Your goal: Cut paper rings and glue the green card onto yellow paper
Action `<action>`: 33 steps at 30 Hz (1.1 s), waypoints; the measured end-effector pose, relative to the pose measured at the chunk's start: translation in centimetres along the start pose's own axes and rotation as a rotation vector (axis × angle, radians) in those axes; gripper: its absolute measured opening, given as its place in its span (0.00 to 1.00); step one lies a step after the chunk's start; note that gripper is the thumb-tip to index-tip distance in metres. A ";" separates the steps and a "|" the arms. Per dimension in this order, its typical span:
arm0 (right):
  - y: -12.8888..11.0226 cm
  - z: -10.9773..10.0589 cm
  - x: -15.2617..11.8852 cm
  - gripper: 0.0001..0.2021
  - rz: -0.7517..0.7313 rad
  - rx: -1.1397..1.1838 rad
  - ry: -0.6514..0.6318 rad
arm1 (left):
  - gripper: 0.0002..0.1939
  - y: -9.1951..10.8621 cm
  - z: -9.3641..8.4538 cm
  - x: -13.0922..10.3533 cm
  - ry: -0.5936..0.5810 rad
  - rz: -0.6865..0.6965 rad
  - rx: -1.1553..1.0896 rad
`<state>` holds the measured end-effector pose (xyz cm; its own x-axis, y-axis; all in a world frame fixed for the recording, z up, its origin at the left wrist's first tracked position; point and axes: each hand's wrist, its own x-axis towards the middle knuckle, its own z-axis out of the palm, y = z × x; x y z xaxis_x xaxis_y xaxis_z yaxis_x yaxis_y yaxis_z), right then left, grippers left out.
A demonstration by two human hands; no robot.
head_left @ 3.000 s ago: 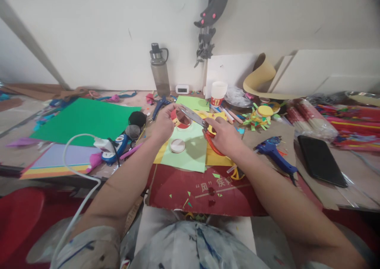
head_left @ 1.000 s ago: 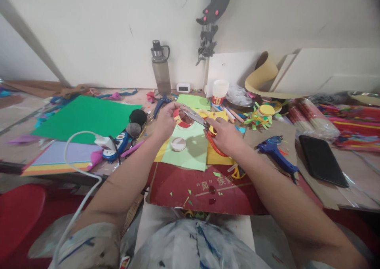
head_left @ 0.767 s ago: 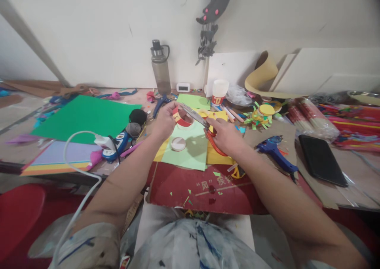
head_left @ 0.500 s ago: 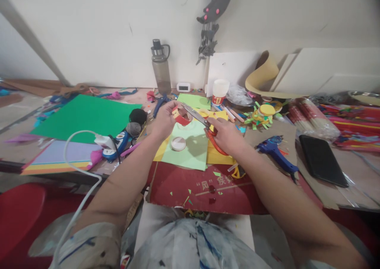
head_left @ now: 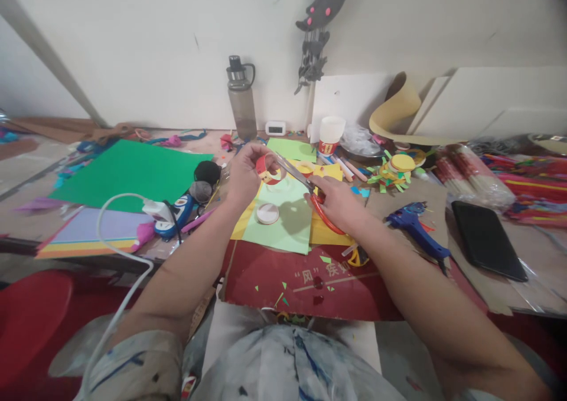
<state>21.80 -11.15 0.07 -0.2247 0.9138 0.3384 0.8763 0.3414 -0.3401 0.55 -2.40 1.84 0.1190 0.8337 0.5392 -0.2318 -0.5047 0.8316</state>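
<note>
My left hand (head_left: pixel 246 173) grips a red and cream ring (head_left: pixel 271 175) that looks cut from a paper cup, holding it above the papers. My right hand (head_left: pixel 336 199) is closed round the orange handles of a pair of scissors (head_left: pixel 296 172). The blades point up and left and reach the ring's right edge; whether they touch it I cannot tell. Below lies a small white disc (head_left: pixel 267 214) on a light green sheet (head_left: pixel 283 240), with yellow paper (head_left: pixel 326 235) under it.
A blue glue gun (head_left: pixel 416 230) and a black phone (head_left: pixel 489 240) lie to the right. Behind are a water bottle (head_left: pixel 241 103), a paper cup (head_left: pixel 331 135) and a yellow-green paper craft (head_left: pixel 396 169). Green card (head_left: pixel 128 173) and a white cable (head_left: pixel 116 247) are at left.
The ring has turned in my left hand, so its opening faces more toward the camera. My right hand and the scissors stay nearly in place. The view has shifted slightly.
</note>
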 end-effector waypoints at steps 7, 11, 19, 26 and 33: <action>-0.2 -0.1 0.0 0.20 0.023 -0.065 -0.030 | 0.15 -0.1 -0.1 -0.2 -0.005 -0.031 0.043; -0.3 -0.3 0.1 0.20 0.029 -0.106 -0.047 | 0.14 0.1 0.0 -0.3 -0.005 -0.077 0.051; -0.5 -0.3 -0.1 0.21 0.055 -0.139 -0.044 | 0.12 0.1 0.1 -0.3 0.001 -0.087 -0.008; -0.4 -0.2 -0.2 0.20 0.009 -0.003 0.002 | 0.15 0.8 0.1 -0.2 0.016 -0.092 0.015; -0.7 -0.3 -0.2 0.21 0.049 -0.087 -0.015 | 0.15 -0.2 -0.1 0.0 0.055 -0.018 -0.006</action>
<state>21.36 -11.66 0.47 -0.1870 0.9323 0.3097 0.9197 0.2769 -0.2783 0.45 -2.29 1.66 0.0703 0.8539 0.5157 -0.2356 -0.4882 0.8403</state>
